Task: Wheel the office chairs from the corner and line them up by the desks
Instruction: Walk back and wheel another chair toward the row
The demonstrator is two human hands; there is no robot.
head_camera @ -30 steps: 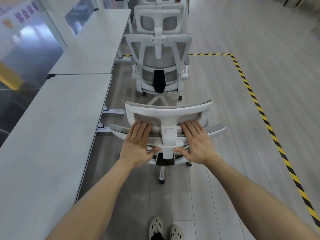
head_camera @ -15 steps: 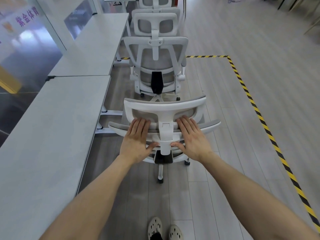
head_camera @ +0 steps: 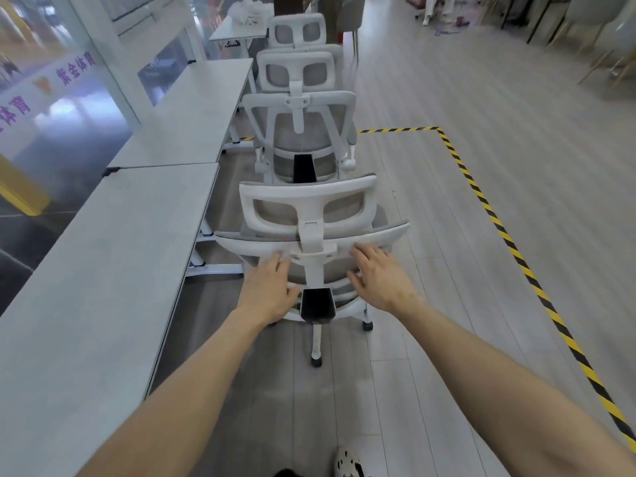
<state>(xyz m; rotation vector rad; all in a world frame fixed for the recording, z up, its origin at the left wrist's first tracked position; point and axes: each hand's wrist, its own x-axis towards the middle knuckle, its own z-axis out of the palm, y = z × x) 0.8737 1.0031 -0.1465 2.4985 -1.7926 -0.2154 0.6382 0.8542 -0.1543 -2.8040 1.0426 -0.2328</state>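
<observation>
A white office chair with grey mesh point(head_camera: 309, 201) stands right in front of me, its back towards me, beside the near grey desk point(head_camera: 103, 270). My left hand point(head_camera: 272, 287) has relaxed fingers touching the top rail of its backrest, left of the headrest post. My right hand point(head_camera: 382, 277) hovers on the right side with fingers spread and loosely bent, holding nothing. Directly ahead a second chair point(head_camera: 299, 142) stands very close to the first. Behind it a third chair point(head_camera: 296, 70) and a fourth chair point(head_camera: 297, 31) continue the row along the far desk point(head_camera: 192, 111).
Yellow-black floor tape point(head_camera: 499, 222) runs along the right and turns left behind the second chair. Glass panels with purple lettering point(head_camera: 75, 67) line the left, beyond the desks. Wooden-legged chairs point(head_camera: 605, 46) stand far right. My shoe point(head_camera: 347, 466) shows at the bottom edge.
The chair rolled forward until close behind the chair ahead. Both hands slid back from gripping the backrest rail, and the fingers loosened.
</observation>
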